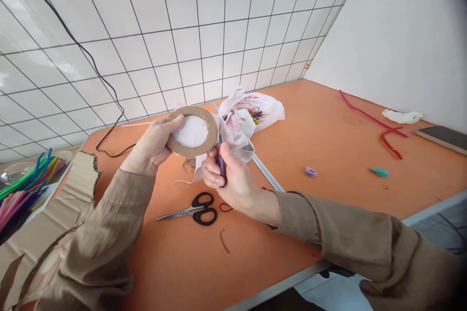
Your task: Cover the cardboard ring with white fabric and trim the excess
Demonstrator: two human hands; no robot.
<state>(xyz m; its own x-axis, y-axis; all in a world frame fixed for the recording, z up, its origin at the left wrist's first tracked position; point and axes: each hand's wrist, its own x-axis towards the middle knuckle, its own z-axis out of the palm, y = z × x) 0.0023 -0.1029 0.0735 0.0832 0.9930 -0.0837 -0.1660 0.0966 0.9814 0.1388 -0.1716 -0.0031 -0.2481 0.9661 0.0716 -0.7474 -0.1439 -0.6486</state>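
My left hand (155, 143) grips a brown cardboard ring (173, 145) by its left side, thumb on the front face. White sheet material (193, 131) with purple marks fills the ring's opening, and some of it sticks out past the edge. Closed around purple-handled scissors (221, 167), my right hand (233, 177) is at the ring's right edge; the blades are mostly hidden there. A white strip (200, 167) hangs below the ring. On the orange table under my hands lie black-handled scissors (199, 210), blades pointing left.
Behind my hands sits a white plastic bag (268, 109) with coloured things inside. Cut corrugated cardboard (75, 189) and colourful pipe cleaners (31, 180) are at left. To the right lie a magenta stick (365, 114), a red bent piece (390, 143) and a dark flat object (445, 137). A black cable (98, 70) hangs down the wall.
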